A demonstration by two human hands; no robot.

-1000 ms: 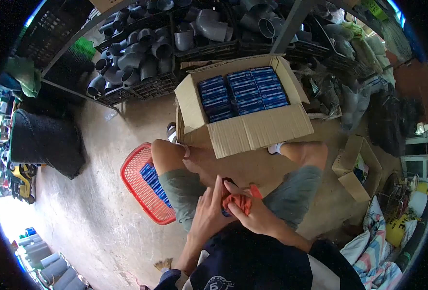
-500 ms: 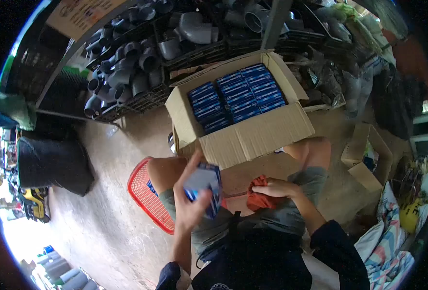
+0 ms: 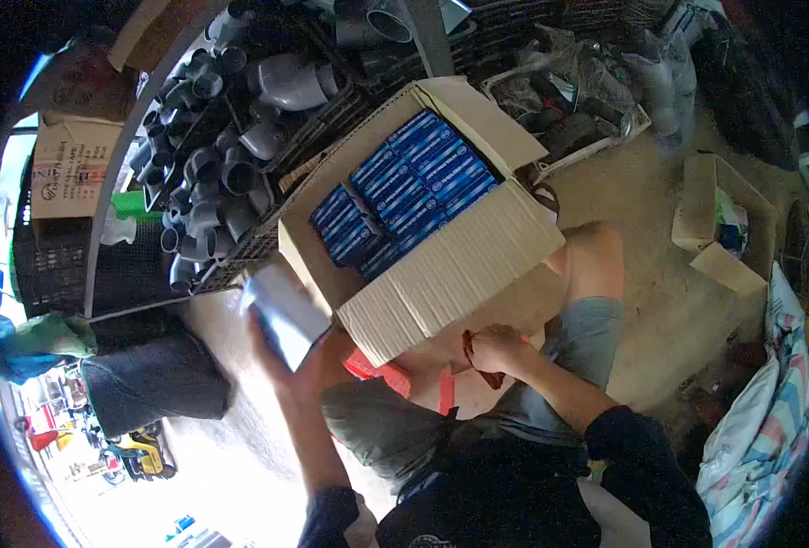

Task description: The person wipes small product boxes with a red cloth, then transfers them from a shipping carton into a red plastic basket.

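My left hand (image 3: 278,358), smeared by motion, grips a small box (image 3: 285,315) with a pale face turned up. It is at the left front corner of a large open cardboard carton (image 3: 454,274). Rows of blue small boxes (image 3: 418,178) are packed inside that carton. My right hand (image 3: 500,347) is closed round a reddish-brown cloth (image 3: 489,374), most of which is hidden by the fingers. That hand is in front of the carton, above my lap. A red plastic basket (image 3: 377,373) shows partly between the carton flap and my left leg.
Crates of grey pipe fittings (image 3: 208,169) stand behind and left of the carton. A smaller open cardboard box (image 3: 697,219) lies on the floor to the right, near a striped sack (image 3: 747,466). A dark bag (image 3: 153,379) sits at the left.
My left hand has moved up and left with the small box, from above my lap to beside the carton. The cloth is bunched smaller in my right hand. The view has turned left.
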